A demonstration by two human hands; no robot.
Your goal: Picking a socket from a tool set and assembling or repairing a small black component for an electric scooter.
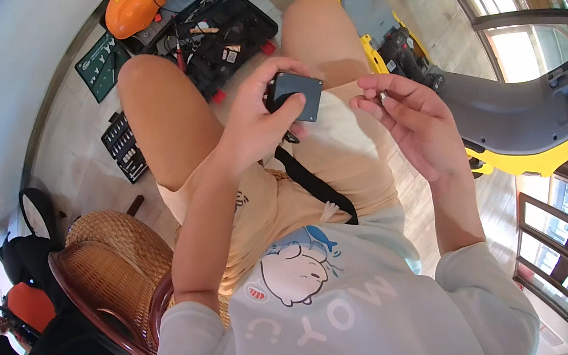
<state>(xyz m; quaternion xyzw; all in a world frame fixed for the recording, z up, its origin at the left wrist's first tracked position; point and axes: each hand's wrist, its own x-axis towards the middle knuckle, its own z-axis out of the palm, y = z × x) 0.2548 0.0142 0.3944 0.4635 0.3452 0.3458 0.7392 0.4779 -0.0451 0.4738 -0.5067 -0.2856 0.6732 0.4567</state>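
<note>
My left hand [266, 115] is wrapped round a dark, flat, square-faced box [310, 93], with the thumb lying across its face. Small light dots, perhaps screws, mark the box's corners. To the right and apart from it, my right hand [413, 114] pinches a small metal piece [383, 96] between thumb and fingertips. That piece is too small to tell its kind. Below the box, a black strap [315, 186] runs over my lap.
On the floor ahead lies an open black tool case [242, 18] with loose tools. An orange helmet [130, 8], a green tool tray [102, 66] and a socket set [124, 148] lie to the left. A yellow-and-grey vehicle body [524, 116] stands right; a wicker chair [116, 258] is beside me.
</note>
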